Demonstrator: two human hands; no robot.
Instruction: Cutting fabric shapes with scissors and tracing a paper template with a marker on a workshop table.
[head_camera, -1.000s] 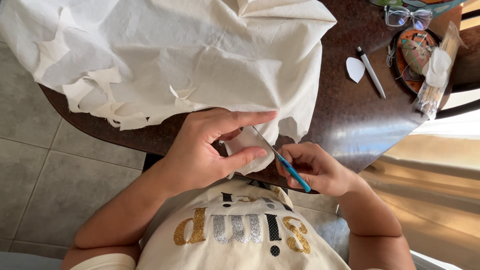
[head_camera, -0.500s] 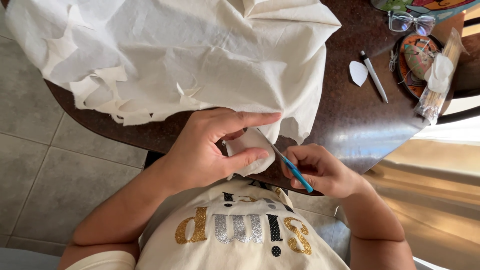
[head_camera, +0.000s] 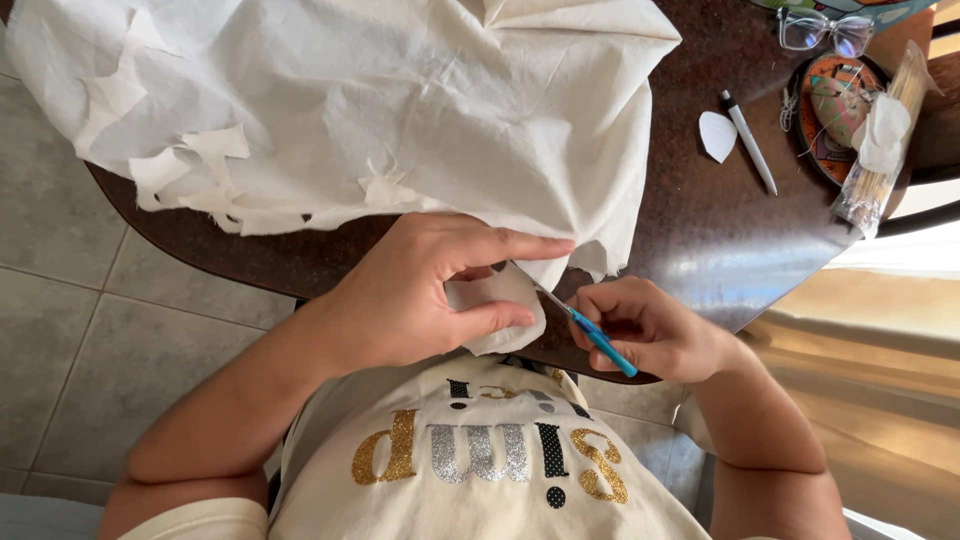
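A large sheet of cream cloth (head_camera: 380, 110) with ragged cut-outs along its near edge lies over a dark round table (head_camera: 700, 240). My left hand (head_camera: 430, 290) pinches a small flap of that cloth (head_camera: 495, 305) between thumb and fingers at the table's near edge. My right hand (head_camera: 650, 330) holds small scissors with blue handles (head_camera: 590, 330), the thin blades pointing up-left into the pinched flap just under my left index finger.
A white heart-shaped cut piece (head_camera: 716, 135) and a white pen (head_camera: 750, 142) lie on the table at the right. Further right are a decorated round dish (head_camera: 840, 100), a clear bag of sticks (head_camera: 880, 150) and glasses (head_camera: 825, 30). Grey floor tiles lie to the left.
The hands and scissors keep nearly the same place at the cloth's edge. The view has shifted slightly; my left index finger now stretches straighter over the blades.
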